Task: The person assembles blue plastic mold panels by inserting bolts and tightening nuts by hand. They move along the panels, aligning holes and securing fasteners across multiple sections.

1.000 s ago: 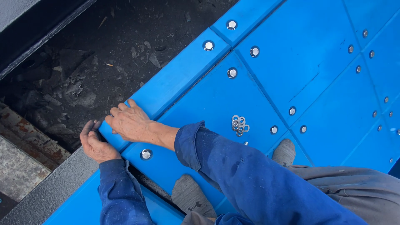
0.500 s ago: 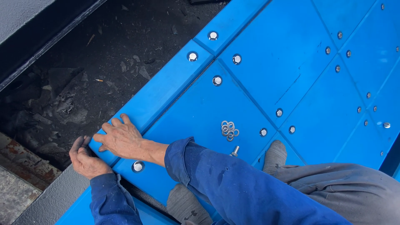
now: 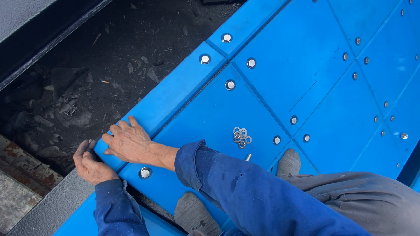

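Blue edge strip (image 3: 175, 94) lies under the flat, open right hand (image 3: 129, 142), its near end met by the left hand (image 3: 89, 164) curled at the corner – pinched fingers are the likely risk if it shifts; loose washers (image 3: 241, 137) beside the right forearm could scatter.

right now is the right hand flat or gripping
Flat: the right hand lies palm down, fingers spread, on the blue strip. The left hand curls at its end.
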